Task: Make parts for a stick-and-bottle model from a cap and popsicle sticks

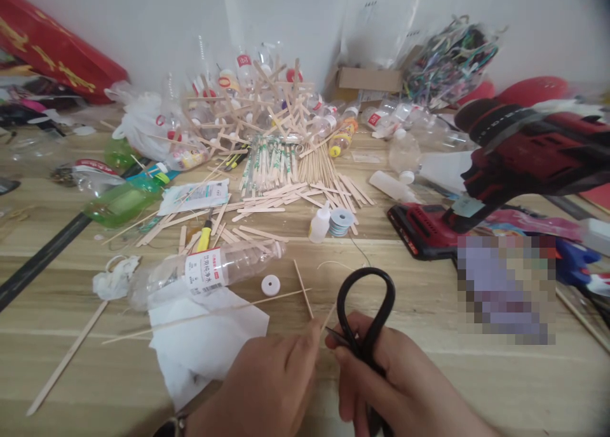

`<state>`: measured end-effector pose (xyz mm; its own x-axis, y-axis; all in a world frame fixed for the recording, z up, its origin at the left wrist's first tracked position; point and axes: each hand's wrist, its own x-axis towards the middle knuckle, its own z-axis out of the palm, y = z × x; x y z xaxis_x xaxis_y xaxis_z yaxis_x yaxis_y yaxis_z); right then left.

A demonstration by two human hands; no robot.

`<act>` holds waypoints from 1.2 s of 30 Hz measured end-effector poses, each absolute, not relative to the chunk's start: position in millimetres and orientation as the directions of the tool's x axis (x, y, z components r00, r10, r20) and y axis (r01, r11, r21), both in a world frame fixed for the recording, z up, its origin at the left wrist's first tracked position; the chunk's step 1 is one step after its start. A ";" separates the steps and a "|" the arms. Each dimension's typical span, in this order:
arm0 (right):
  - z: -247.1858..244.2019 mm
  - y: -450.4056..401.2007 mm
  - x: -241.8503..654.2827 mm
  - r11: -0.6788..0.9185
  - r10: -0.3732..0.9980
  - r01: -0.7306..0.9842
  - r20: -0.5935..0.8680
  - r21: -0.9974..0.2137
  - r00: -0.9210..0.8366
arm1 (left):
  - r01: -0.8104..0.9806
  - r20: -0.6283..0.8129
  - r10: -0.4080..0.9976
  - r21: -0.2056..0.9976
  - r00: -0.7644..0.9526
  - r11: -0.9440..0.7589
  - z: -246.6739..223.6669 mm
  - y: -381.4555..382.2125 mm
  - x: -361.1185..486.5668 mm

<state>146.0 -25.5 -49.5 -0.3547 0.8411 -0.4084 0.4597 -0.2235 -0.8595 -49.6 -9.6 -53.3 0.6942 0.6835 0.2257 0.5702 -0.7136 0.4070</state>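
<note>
Near the front of the table, my right hand is wrapped round black-handled scissors, one large loop standing up above the fingers. My left hand is closed, pinching a thin wooden stick whose end shows beside the scissors' metal part. Most of the blades is hidden by my fingers. Just beyond my left hand is another short thin stick. A long skewer crosses the white paper, and a clear plastic bottle lies on its side behind it. A white bottle cap is nearby.
A red and black cordless drill stands at the right. Behind my hands are a small glue bottle and a spool of wire. Craft sticks, a green bottle and several clear bottles crowd the back.
</note>
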 end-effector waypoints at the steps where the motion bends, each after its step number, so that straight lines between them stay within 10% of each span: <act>1: -50.2 -25.6 146.3 -0.177 0.860 0.484 -0.374 -0.857 -0.348 | 0.592 0.187 0.699 0.409 0.690 -0.695 -52.4 -10.1 -49.7; 5: -55.4 -25.8 147.6 0.124 0.947 0.647 -0.105 -0.753 -0.304 | 0.682 0.038 0.759 0.413 0.650 -0.604 -47.6 -11.3 -49.4; 9: -50.7 -25.7 145.1 -0.255 0.825 0.465 -0.442 -0.848 -0.353 | 0.662 0.098 0.733 0.362 0.673 -0.656 -45.5 -13.6 -49.1; 15: -52.1 -26.5 144.9 -0.047 0.932 0.608 -0.254 -0.793 -0.260 | 0.661 0.059 0.765 0.462 0.642 -0.591 -45.9 -13.1 -50.2; 20: -53.2 -25.7 142.6 -0.375 0.787 0.355 -0.497 -0.856 -0.365 | 0.637 0.117 0.741 0.434 0.661 -0.637 -48.5 -14.0 -49.5; 25: -57.2 -24.1 145.2 0.014 0.934 0.603 -0.204 -0.798 -0.292 | 0.664 0.013 0.771 0.498 0.637 -0.557 -48.8 -13.6 -48.9; 30: -45.3 -22.4 140.8 -0.411 0.754 0.385 -0.545 -0.826 -0.365 | 0.622 0.127 0.737 0.455 0.663 -0.637 -52.2 -14.8 -49.8; 36: -51.4 -22.5 141.2 -0.092 0.913 0.605 -0.309 -0.791 -0.265 | 0.641 0.002 0.761 0.538 0.649 -0.548 -48.4 -10.2 -47.0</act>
<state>141.2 -22.5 -51.4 -0.2652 0.9135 -0.3086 0.6048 -0.0917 -0.7911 -47.0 -10.2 -48.4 0.6487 0.7610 0.0022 0.6407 -0.5477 0.5380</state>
